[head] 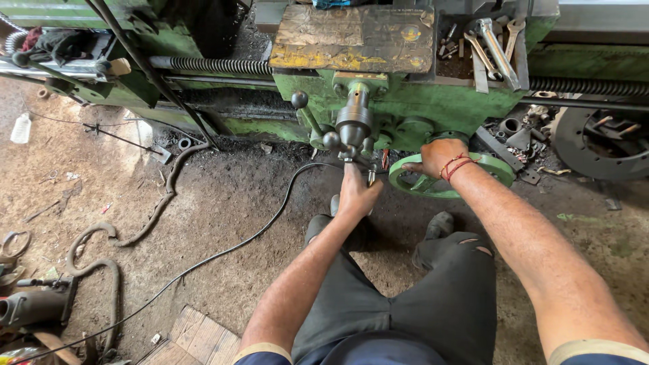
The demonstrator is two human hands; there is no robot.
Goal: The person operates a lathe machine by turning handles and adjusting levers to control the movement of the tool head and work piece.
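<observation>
I stand at a green lathe carriage (433, 108). My left hand (355, 192) is closed around one arm of the grey cross-slide crank handle (351, 132), just below its hub. My right hand (438, 158), with a red thread around the wrist, grips the top rim of the green handwheel (497, 170). A ball-ended lever (300, 101) sticks out left of the crank. My legs and shoes are below the hands.
Spanners (493, 40) lie on the carriage top at right, by a worn wooden board (355, 37). The lead screw (216, 65) runs left. A black cable (223, 253) and curved metal pieces (101, 263) lie on the dirt floor. A large disc (602, 145) rests at right.
</observation>
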